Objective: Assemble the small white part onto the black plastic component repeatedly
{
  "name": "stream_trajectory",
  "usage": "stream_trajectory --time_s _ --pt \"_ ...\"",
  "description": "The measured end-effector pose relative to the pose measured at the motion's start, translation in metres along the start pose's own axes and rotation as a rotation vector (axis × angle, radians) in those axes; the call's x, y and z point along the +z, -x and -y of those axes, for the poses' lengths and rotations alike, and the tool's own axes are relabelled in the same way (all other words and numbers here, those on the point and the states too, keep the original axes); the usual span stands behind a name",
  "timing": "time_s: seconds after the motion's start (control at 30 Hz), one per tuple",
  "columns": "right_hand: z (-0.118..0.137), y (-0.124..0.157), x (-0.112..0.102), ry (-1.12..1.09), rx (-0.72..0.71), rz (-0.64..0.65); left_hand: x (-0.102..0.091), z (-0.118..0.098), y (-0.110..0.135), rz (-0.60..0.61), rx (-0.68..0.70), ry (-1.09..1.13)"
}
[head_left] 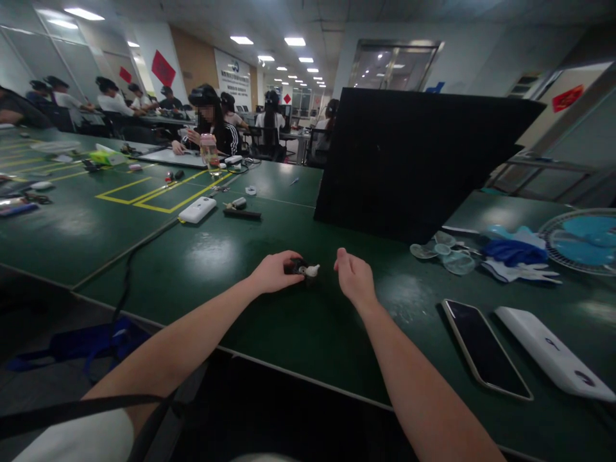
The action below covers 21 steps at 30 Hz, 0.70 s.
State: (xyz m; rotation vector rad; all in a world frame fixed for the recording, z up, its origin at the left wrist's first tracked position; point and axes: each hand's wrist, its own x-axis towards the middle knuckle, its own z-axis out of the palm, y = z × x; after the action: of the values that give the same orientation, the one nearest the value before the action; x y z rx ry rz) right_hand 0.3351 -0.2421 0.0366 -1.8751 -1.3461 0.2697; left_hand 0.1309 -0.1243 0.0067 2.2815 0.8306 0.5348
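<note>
On the green table (269, 321), my left hand (274, 273) is closed around a small black object (299, 264), thumb at its near side and fingers over the far side. A small white rounded piece (312, 271) sticks out from its right end; I cannot tell what kind of thing it is. To the right, apart from it, my right hand (355, 277) is curled with the thumb up and fingers folded in. Whatever those fingers may hold is hidden.
A large black panel (414, 167) stands behind my right hand. A phone (486, 350), a white power bank (553, 353), gloves (517, 253) and a fan (584, 240) lie to the right. Another white power bank (197, 210) and a bottle (210, 154) are farther left. A co-worker (212, 125) sits opposite.
</note>
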Motion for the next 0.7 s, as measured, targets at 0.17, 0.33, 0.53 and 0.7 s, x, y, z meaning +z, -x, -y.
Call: stream_trajectory --time_s 0.17,0.33,0.53,0.7 --pt "-0.006 -0.004 -0.002 0.024 0.092 -0.004 -0.004 0.000 -0.002 0.016 0.034 -0.076" --pt "-0.005 -0.003 0.000 0.046 0.092 0.043 -0.025 0.018 -0.005 -0.083 0.008 -0.236" --pt "-0.005 -0.001 0.001 0.029 0.087 0.075 -0.081 0.061 0.014 -0.167 -0.144 -0.390" --pt "-0.005 0.000 0.004 0.028 0.085 0.109 -0.117 0.077 0.034 -0.138 0.121 -0.683"
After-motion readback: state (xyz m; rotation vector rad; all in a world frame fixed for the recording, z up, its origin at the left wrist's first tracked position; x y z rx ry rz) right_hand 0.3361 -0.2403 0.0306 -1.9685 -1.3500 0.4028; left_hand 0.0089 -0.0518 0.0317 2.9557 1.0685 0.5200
